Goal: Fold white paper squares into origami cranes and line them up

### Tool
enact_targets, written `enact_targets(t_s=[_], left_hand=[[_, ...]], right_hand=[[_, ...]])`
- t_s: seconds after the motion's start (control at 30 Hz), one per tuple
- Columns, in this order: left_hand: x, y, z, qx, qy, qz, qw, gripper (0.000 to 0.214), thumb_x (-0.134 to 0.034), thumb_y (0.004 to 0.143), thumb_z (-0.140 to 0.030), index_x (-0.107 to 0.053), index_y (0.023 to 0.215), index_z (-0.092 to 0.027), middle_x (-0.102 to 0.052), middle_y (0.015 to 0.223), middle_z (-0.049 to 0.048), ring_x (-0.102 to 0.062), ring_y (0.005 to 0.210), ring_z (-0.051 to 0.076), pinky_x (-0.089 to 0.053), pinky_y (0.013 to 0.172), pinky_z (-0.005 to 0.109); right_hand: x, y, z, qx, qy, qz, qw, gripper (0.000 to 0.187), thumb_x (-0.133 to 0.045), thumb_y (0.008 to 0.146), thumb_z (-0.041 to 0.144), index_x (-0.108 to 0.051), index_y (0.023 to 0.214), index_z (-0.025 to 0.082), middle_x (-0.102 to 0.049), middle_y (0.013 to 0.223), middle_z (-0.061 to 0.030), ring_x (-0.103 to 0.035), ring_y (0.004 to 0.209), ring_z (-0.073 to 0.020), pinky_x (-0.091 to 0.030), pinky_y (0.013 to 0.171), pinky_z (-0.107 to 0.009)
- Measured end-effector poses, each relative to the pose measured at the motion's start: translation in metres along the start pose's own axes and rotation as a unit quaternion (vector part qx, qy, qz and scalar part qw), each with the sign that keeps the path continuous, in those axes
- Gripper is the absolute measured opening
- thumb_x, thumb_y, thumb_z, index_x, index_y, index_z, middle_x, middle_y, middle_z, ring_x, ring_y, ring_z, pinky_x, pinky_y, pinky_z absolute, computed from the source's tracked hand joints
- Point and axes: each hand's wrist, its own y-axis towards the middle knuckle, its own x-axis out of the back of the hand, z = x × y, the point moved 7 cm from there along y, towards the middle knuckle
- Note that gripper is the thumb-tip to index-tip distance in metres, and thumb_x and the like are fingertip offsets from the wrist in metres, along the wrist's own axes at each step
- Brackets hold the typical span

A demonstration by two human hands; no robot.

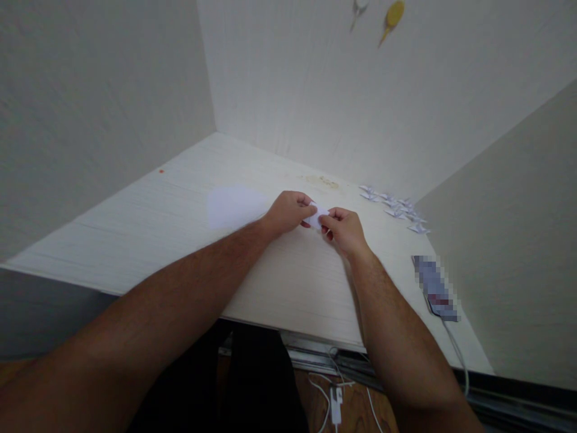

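Observation:
Between both hands, just over the white tabletop (pixel 288 282), is a small piece of folded white paper (pixel 318 215). My left hand (pixel 291 211) pinches its left side, thumb on top. My right hand (pixel 345 228) grips the right side between thumb and fingers. Fingers cover part of the paper, so its exact folds cannot be made out. Left of my left hand lies a flat white paper sheet (pixel 232 205). Beyond my right hand, several small folded paper figures (pixel 396 207), pointed like cranes, stand grouped along the back right of the table.
A phone (pixel 435 287) lies at the table's right edge, with a white cable (pixel 457 346) running off it. Walls enclose the table at the back and sides. A yellow hook (pixel 394 15) is on the back wall. Below, a power strip (pixel 336 404) and cords lie on the wooden floor.

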Motion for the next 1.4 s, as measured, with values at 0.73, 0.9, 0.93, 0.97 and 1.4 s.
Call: enact_targets(t_s=[0.73,0.9,0.93,0.97,1.4], left_hand=[[0.001,0.000,-0.003,-0.020,0.005,-0.014,1.000,0.010,-0.069,0.070,-0.013,-0.068,0.080,-0.010,-0.068,0.064,0.0035,-0.061,0.052,0.011,-0.052,0.049,0.022],[0.004,0.000,-0.007,-0.060,0.053,-0.033,0.996,0.018,-0.068,0.069,-0.015,-0.070,0.086,-0.011,-0.068,0.067,0.0023,-0.060,0.055,0.010,-0.048,0.052,0.021],[0.004,0.000,-0.008,-0.072,0.064,-0.039,0.995,0.021,-0.068,0.068,-0.016,-0.070,0.088,-0.011,-0.068,0.068,0.0021,-0.060,0.056,0.010,-0.046,0.052,0.020],[0.005,0.000,-0.010,-0.083,0.070,-0.045,0.993,0.023,-0.068,0.068,-0.017,-0.071,0.090,-0.011,-0.068,0.068,0.0018,-0.059,0.057,0.010,-0.046,0.052,0.020],[0.003,-0.002,-0.015,-0.109,0.012,-0.032,0.993,0.027,-0.071,0.062,-0.017,-0.066,0.088,-0.013,-0.066,0.070,0.0004,-0.061,0.062,0.011,-0.047,0.058,0.023]], right_hand=[[-0.001,0.000,-0.001,0.006,-0.008,0.004,1.000,0.010,-0.066,0.065,0.025,-0.059,0.064,0.018,-0.059,0.049,0.0031,-0.043,0.034,-0.0067,-0.029,0.035,-0.020],[-0.003,0.000,-0.001,0.007,0.009,0.008,1.000,0.011,-0.066,0.066,0.025,-0.057,0.062,0.018,-0.057,0.047,0.0040,-0.042,0.034,-0.0069,-0.029,0.035,-0.020],[-0.004,0.000,-0.001,0.008,0.010,0.008,1.000,0.012,-0.066,0.066,0.026,-0.057,0.062,0.018,-0.058,0.047,0.0038,-0.042,0.034,-0.0069,-0.029,0.035,-0.020],[-0.004,0.000,0.000,0.011,0.010,0.008,1.000,0.012,-0.066,0.066,0.026,-0.058,0.063,0.018,-0.058,0.048,0.0036,-0.043,0.035,-0.0069,-0.029,0.036,-0.020],[-0.004,-0.005,0.010,0.055,-0.020,-0.008,0.998,0.016,-0.067,0.067,0.031,-0.058,0.063,0.019,-0.053,0.048,0.0051,-0.040,0.039,-0.0076,-0.028,0.040,-0.022]])
